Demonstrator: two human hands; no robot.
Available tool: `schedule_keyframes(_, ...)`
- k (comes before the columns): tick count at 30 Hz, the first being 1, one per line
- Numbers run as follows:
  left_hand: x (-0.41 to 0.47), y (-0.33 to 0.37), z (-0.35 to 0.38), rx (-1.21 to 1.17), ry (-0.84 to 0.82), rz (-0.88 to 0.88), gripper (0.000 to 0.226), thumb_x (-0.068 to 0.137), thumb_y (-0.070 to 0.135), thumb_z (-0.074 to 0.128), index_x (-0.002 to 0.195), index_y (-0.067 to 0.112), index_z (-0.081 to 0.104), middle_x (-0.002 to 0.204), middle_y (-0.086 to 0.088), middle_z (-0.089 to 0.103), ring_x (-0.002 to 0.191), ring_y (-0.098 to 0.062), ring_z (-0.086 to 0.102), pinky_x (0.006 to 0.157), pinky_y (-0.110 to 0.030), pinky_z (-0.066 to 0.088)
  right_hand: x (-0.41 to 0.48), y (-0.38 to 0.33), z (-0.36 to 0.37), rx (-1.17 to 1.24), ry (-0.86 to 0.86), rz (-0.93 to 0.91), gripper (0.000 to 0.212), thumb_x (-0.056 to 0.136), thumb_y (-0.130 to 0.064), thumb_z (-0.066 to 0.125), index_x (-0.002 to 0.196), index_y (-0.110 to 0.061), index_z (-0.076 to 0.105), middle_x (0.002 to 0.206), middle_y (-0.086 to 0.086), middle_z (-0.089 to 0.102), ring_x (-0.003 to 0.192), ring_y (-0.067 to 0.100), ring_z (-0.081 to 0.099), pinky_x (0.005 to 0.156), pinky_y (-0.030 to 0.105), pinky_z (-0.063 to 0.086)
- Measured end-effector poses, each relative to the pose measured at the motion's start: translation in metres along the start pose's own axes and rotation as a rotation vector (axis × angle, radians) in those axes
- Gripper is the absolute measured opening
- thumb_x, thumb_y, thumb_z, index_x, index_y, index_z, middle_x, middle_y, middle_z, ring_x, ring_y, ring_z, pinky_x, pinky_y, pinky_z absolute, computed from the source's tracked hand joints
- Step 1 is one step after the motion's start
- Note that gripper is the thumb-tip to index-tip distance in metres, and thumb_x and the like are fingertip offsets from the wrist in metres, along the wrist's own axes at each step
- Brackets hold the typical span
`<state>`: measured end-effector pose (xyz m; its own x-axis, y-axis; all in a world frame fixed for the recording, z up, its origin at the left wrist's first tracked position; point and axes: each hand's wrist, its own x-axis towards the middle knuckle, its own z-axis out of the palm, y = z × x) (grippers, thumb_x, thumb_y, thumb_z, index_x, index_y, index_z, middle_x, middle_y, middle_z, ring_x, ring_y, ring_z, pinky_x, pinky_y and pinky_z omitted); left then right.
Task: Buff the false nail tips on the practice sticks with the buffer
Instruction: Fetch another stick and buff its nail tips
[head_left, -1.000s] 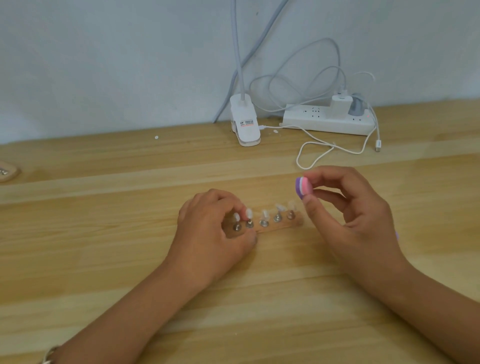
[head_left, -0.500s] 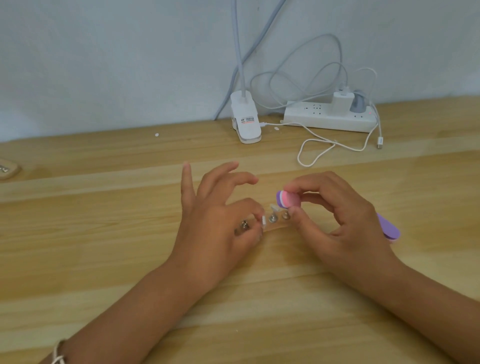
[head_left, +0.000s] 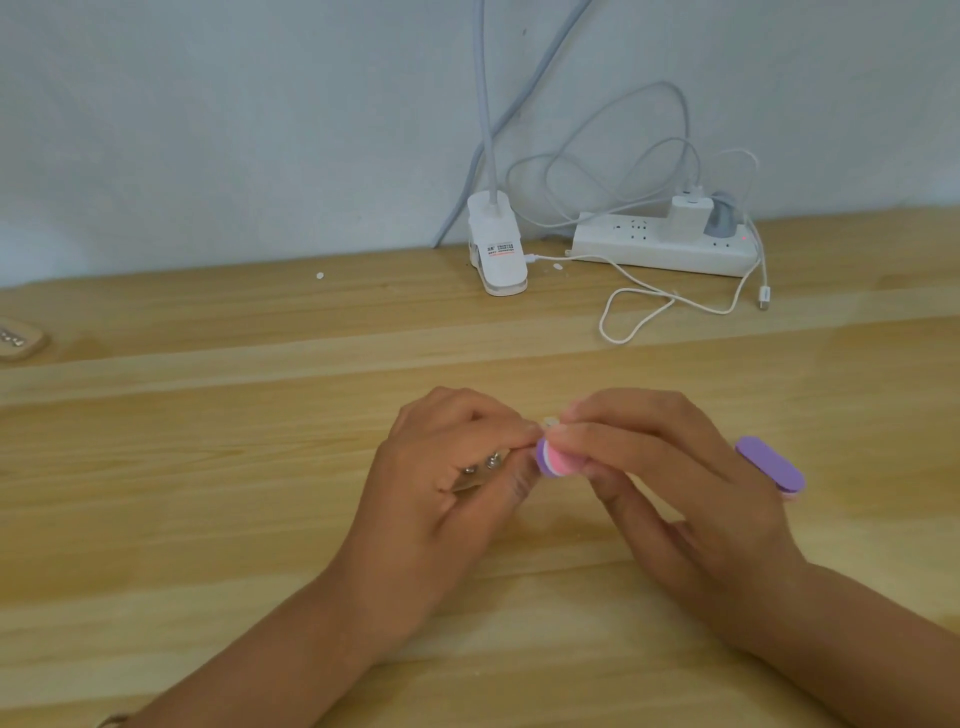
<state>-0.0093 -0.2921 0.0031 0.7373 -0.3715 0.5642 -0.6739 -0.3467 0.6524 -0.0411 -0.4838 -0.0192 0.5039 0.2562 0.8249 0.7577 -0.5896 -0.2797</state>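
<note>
Holding the buffer (head_left: 555, 460) to the practice sticks (head_left: 480, 469) at mid-desk (head_left: 208, 467)

The left hand (head_left: 441, 488) has its fingers curled round the practice sticks, of which only two metal studs and a sliver of the base show under the thumb. The right hand (head_left: 675, 483) pinches the buffer near its pink, white and purple layered end, which sits just beside the left fingertips; the purple far end juts out past the back of that hand. A small pale nail tip (head_left: 549, 422) peeks out between the two sets of fingertips, too small to tell whether the buffer touches it. At the back by the wall stand a white lamp clip (head_left: 498, 260) and a power strip (head_left: 660, 252) with a loose cable (head_left: 639, 314)
</note>
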Motion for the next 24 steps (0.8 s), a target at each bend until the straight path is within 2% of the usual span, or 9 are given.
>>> schedule_keyframes(3, 0.000, -0.001, 0.000, 0.045, -0.024, 0.011, 0.017, 0.089, 0.029, 0.058, 0.092, 0.024, 0.074, 0.088, 0.013, 0.063, 0.092, -0.006, 0.058, 0.083, -0.036, 0.044, 0.000, 0.002, 0.000, -0.002, 0.002, 0.023, 0.031, 0.087, 0.010, 0.065, 0.115, -0.004, 0.066, 0.113, 0.006, 0.065, 0.107, 0.020, 0.064, 0.091, 0.034, 0.052)
schedule_keyframes(7, -0.002, 0.001, 0.000, 0.063, -0.080, 0.022, 0.021, 0.092, 0.033, 0.054, 0.091, 0.022, 0.072, 0.089, 0.014, 0.062, 0.094, -0.005, 0.056, 0.085, -0.031, 0.040, -0.001, -0.001, 0.002, 0.005, -0.038, -0.029, 0.035, 0.085, 0.015, 0.063, 0.113, -0.004, 0.069, 0.114, 0.005, 0.064, 0.108, 0.021, 0.064, 0.092, 0.031, 0.051)
schedule_keyframes(10, -0.001, 0.000, 0.000, 0.073, -0.096, 0.019, 0.022, 0.093, 0.031, 0.052, 0.094, 0.022, 0.072, 0.089, 0.013, 0.061, 0.092, -0.007, 0.056, 0.086, -0.033, 0.040, 0.000, 0.002, -0.001, -0.003, -0.012, 0.036, 0.027, 0.088, 0.011, 0.063, 0.111, -0.002, 0.070, 0.112, 0.009, 0.066, 0.106, 0.021, 0.064, 0.090, 0.034, 0.052)
schedule_keyframes(14, -0.001, -0.001, 0.001, 0.073, -0.119, 0.058, 0.022, 0.094, 0.026, 0.050, 0.095, 0.018, 0.071, 0.090, 0.010, 0.063, 0.091, -0.009, 0.057, 0.084, -0.034, 0.041, -0.001, -0.003, 0.000, 0.008, -0.062, -0.028, 0.031, 0.091, 0.012, 0.058, 0.113, -0.007, 0.068, 0.112, 0.010, 0.065, 0.108, 0.022, 0.064, 0.093, 0.032, 0.051)
schedule_keyframes(18, -0.001, -0.002, 0.001, 0.067, -0.116, 0.043, 0.021, 0.095, 0.027, 0.051, 0.096, 0.022, 0.071, 0.089, 0.013, 0.063, 0.089, -0.009, 0.058, 0.085, -0.033, 0.041, 0.000, -0.001, -0.001, -0.017, -0.038, 0.050, 0.028, 0.087, 0.014, 0.061, 0.108, 0.000, 0.072, 0.110, 0.010, 0.066, 0.103, 0.024, 0.066, 0.087, 0.036, 0.053)
schedule_keyframes(21, -0.001, -0.004, 0.001, 0.051, -0.115, 0.059, 0.023, 0.094, 0.024, 0.049, 0.094, 0.019, 0.071, 0.088, 0.011, 0.064, 0.089, -0.012, 0.059, 0.084, -0.037, 0.042, -0.002, -0.009, 0.002, 0.004, -0.071, -0.048, 0.026, 0.095, 0.008, 0.054, 0.108, -0.004, 0.073, 0.111, 0.008, 0.065, 0.108, 0.021, 0.063, 0.093, 0.033, 0.051)
schedule_keyframes(24, -0.001, -0.004, 0.001, 0.031, -0.088, 0.036, 0.021, 0.093, 0.024, 0.051, 0.094, 0.019, 0.072, 0.087, 0.012, 0.064, 0.087, -0.011, 0.059, 0.083, -0.035, 0.042, 0.002, -0.002, 0.000, -0.017, -0.044, 0.034, 0.028, 0.091, 0.012, 0.058, 0.110, -0.004, 0.071, 0.111, 0.007, 0.064, 0.103, 0.022, 0.064, 0.088, 0.034, 0.052)
